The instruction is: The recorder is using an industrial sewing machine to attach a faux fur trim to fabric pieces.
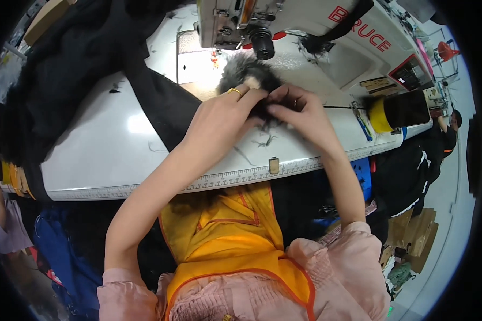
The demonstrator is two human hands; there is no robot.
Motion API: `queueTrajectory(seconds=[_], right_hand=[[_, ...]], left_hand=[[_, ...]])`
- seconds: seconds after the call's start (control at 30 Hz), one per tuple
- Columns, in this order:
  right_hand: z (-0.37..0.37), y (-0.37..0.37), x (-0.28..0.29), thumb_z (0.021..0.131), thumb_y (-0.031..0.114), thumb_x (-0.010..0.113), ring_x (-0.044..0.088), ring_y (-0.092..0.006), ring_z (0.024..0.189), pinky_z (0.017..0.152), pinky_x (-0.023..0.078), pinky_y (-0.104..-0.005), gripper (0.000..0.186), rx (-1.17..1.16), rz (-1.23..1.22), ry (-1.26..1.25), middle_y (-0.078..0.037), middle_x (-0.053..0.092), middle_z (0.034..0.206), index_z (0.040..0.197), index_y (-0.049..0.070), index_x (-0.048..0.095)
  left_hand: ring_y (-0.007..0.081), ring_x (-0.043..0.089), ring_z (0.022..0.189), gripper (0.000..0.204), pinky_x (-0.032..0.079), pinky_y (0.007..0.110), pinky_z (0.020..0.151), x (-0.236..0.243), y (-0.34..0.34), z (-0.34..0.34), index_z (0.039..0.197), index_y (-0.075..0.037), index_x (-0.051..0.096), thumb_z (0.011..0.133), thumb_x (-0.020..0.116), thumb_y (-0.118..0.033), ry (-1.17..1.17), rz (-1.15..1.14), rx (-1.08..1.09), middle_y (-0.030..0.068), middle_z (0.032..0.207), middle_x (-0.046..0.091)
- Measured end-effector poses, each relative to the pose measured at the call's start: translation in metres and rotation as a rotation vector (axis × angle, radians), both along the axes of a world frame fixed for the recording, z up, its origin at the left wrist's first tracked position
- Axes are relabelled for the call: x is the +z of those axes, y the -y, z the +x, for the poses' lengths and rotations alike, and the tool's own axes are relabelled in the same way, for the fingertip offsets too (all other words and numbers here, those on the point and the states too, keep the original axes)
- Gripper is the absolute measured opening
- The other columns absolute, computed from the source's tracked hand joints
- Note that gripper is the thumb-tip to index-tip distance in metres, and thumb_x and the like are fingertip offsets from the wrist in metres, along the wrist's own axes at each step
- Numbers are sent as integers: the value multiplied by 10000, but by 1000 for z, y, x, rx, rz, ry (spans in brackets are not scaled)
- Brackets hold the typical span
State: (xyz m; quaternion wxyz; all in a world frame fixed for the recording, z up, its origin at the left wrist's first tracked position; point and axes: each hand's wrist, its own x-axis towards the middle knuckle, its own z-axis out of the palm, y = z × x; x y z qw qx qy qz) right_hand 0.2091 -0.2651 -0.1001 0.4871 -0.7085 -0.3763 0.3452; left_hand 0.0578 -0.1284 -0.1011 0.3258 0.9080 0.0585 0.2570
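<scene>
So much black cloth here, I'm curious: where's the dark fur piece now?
In the head view, the dark fur piece is above centre, by the white sewing machine, with the left hand and right hand on it.

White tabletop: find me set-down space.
Bare tabletop lies left, between black cloth and the ruler strip. Crowded: the centre, where left hand and right hand handle dark fur, and far right, around slim tools and a yellow container.

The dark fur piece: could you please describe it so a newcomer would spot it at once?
Find the white sewing machine, then look just below it, where the left hand and right hand come together. The dark fur piece there is shaggy, unlike the smooth black cloth to its left.
</scene>
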Motion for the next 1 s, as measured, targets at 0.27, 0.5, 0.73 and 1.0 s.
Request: queueTrajectory(seconds=[0.27,0.5,0.73,1.0], right_hand=[[-16,15,3,721,76,705,605,-180,701,611,471,-259,286,142,238,985,-57,626,809,1000,95,646],[-38,8,12,689,78,707,606,-219,717,618,487,-312,234,164,277,1160,-34,629,812,913,89,640],[-49,7,9,698,89,694,595,-211,708,611,483,-309,223,248,190,1244,-38,610,805,906,85,612],[-64,17,10,698,97,689,577,-217,694,573,469,-316,220,273,158,1212,-40,584,769,903,85,612]], left_hand=[[320,614,795,238,502,370,673,-1,-6,-5,969,-18,602,736,592,30,-17,-72,-42,129,840,609],[293,622,771,219,499,363,623,12,-2,-24,922,-32,554,712,576,25,-97,197,5,109,819,608],[272,616,801,207,512,338,653,5,7,-38,892,4,544,687,575,9,-98,360,-9,101,837,598],[268,590,810,320,505,359,706,-2,19,-57,1031,18,592,713,591,-21,-16,276,-15,86,887,586]])
